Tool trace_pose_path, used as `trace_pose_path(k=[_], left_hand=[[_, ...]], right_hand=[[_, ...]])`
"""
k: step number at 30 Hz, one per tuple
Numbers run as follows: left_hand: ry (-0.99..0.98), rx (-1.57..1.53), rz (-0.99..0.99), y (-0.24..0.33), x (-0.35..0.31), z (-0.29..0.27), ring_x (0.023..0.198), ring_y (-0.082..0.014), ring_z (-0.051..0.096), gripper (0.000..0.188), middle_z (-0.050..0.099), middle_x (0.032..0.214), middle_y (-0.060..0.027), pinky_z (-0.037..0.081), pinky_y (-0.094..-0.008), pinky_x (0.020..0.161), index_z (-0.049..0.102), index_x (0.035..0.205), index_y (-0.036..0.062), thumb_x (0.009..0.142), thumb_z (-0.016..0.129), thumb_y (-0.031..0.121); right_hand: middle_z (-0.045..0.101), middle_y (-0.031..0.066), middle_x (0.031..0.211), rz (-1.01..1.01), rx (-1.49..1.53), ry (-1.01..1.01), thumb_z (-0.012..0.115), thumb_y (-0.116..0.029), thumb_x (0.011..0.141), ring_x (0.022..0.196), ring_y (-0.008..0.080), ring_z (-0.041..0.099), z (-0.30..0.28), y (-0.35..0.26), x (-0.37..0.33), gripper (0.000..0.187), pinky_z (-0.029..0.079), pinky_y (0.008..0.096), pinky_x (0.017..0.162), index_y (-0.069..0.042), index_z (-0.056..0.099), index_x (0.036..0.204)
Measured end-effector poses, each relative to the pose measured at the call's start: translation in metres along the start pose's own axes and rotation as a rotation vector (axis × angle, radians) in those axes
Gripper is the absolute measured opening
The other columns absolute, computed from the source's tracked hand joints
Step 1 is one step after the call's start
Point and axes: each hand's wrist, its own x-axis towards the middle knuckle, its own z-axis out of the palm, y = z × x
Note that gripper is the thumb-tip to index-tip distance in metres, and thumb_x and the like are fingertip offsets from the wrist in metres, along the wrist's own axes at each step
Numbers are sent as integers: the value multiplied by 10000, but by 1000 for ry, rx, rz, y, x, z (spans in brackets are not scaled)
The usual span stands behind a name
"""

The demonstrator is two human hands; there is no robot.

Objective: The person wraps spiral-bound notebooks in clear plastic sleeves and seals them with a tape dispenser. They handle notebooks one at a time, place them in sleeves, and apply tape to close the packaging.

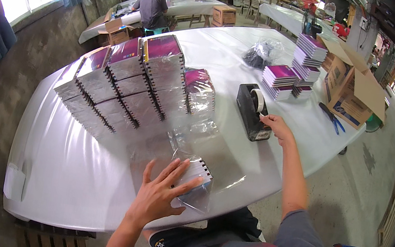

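My left hand lies spread over a spiral-bound notebook bundle in clear plastic, near the table's front edge. Its fingers are apart and press on the plastic film. To the right, my right hand pinches the end of the tape at a black tape dispenser. A white tape roll sits in the dispenser. Clear plastic film stretches across the table around the bundle. Behind my left hand stand tall rows of wrapped notebooks with purple covers and black spiral bindings.
Unwrapped notebook stacks stand beyond the dispenser. Blue-handled pliers lie beside an open cardboard box at the right. A crumpled plastic bag rests farther back on the white-covered table. People sit at another table.
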Motion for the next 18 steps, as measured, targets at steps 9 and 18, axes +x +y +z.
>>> trace_pose_path(k=[9, 18], left_hand=[[2, -6, 5, 0, 0, 1, 1375, -198, 302, 829, 331, 1489, 8, 41, -564, 1110, 465, 1308, 463, 563, 818, 378], [-27, -8, -31, 1, -3, 0, 1379, -190, 294, 857, 313, 1499, 17, 30, -567, 1107, 450, 1306, 492, 550, 829, 355]], right_hand=[[627, 43, 1001, -110, 741, 118, 666, -307, 839, 1015, 164, 522, 6, 34, -7, 275, 332, 364, 939, -35, 691, 868], [567, 87, 1137, -21, -598, 464, 702, -194, 791, 1086, 177, 445, 23, -1, -68, 134, 304, 379, 951, -87, 737, 864]])
